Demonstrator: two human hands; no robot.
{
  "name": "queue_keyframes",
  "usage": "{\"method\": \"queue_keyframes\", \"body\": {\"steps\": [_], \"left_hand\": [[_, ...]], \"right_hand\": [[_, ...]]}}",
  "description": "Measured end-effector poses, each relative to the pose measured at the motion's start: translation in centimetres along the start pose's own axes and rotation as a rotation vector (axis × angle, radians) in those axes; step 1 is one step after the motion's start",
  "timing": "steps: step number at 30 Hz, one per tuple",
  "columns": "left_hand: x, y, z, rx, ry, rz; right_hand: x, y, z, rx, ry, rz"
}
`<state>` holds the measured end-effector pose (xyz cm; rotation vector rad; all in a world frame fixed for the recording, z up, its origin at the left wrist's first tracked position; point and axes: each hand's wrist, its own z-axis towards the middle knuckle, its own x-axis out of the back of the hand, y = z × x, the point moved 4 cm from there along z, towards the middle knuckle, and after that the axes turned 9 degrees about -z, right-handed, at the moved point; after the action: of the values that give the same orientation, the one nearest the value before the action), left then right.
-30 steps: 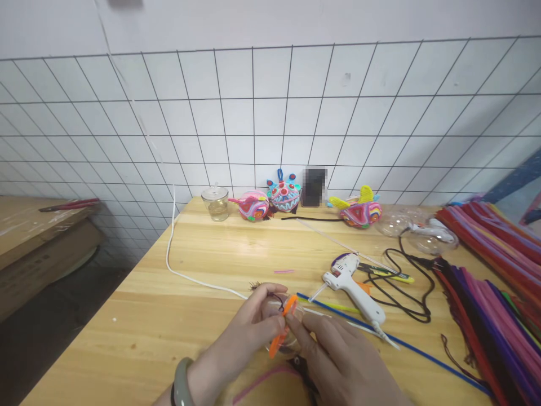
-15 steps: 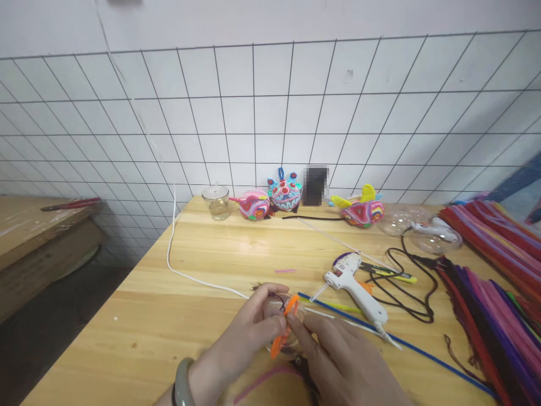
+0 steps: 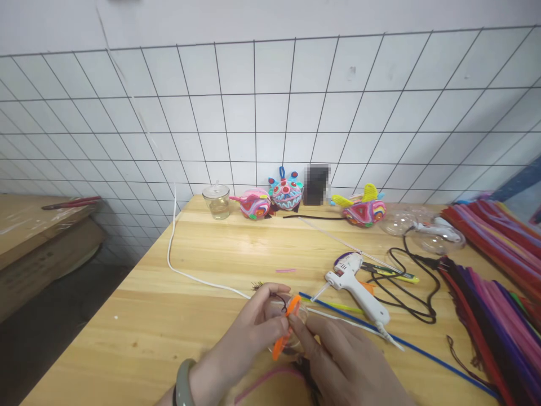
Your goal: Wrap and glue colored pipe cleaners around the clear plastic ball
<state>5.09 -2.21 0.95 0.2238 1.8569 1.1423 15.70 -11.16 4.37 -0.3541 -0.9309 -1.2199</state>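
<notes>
From where I watch, a cardboard box point(image 3: 38, 248) sits off the tabletop's left edge with a red tool point(image 3: 70, 203) lying on top. On the wooden tabletop point(image 3: 169, 327), a white cord point(image 3: 171, 248) drops over the far left corner and runs toward the near middle. Along the far edge stand a small glass jar point(image 3: 216, 201), then two bright woven figures point(image 3: 255, 204) point(image 3: 286, 193), a dark blurred block point(image 3: 316, 184), and a third figure with yellow wings point(image 3: 363, 210). A clear plastic dome point(image 3: 406, 221) lies further right, near the far right corner. Toward the middle right, a white glue gun point(image 3: 357, 287) lies on its side, its black cable point(image 3: 416, 293) looping beside it. A long blue stem point(image 3: 393, 338) runs slantwise from the middle to the near right corner, just beside the glue gun's nozzle. Piles of fuzzy craft stems point(image 3: 490, 282) fill the right edge.

Near the front edge, my left hand point(image 3: 249, 338), a green bangle point(image 3: 182, 386) on its wrist, comes in from below, palm turned inward, thumb and forefinger pressed together on a small clear ball point(image 3: 291, 330) that carries an orange strip point(image 3: 285, 330). My right hand point(image 3: 342, 361) meets it from the right, the fingertips pinching the same orange strip; that grip is closed on it. Ball and strip are held just above the tabletop, between the two hands. A pink stem point(image 3: 264, 380) lies under the wrists.
</notes>
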Motion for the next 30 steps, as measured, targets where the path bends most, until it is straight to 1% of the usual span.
{"method": "queue_keyframes", "body": {"steps": [9,18,22,30], "left_hand": [[0.16,-0.01,0.02,0.017,0.038,0.045],[0.28,-0.30,0.04,0.023,0.021,0.047],[0.31,-0.27,0.08,0.013,0.029,0.073],[0.12,-0.45,0.15,0.022,0.030,0.044]], "right_hand": [[-0.13,-0.33,0.11,0.050,-0.049,-0.087],[0.05,-0.29,0.18,0.050,-0.062,-0.081],[-0.14,-0.29,0.15,0.035,-0.068,-0.079],[-0.54,-0.36,-0.17,0.016,-0.081,-0.028]]}}
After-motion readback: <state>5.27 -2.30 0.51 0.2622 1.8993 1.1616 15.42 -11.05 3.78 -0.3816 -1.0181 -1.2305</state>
